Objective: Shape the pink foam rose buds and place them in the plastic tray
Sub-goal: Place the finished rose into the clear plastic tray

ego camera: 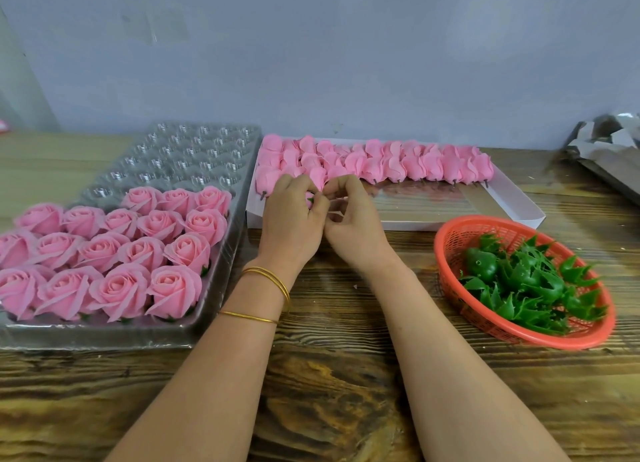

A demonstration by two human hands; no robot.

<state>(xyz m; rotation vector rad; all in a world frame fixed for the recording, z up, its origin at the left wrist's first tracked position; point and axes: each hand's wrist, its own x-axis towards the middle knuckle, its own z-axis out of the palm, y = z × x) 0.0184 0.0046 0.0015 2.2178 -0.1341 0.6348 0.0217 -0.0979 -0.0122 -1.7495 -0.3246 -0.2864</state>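
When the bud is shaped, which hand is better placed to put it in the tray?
Left, probably. Both hands hold the bud, but the left hand is nearer the tray; the right hand would have to cross over.

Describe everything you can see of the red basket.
The red basket is round and shallow, of plastic-looking mesh with a solid rim. It sits on the wooden table at the right, beside the near corner of the white box. A heap of green leaf cups lies in it.
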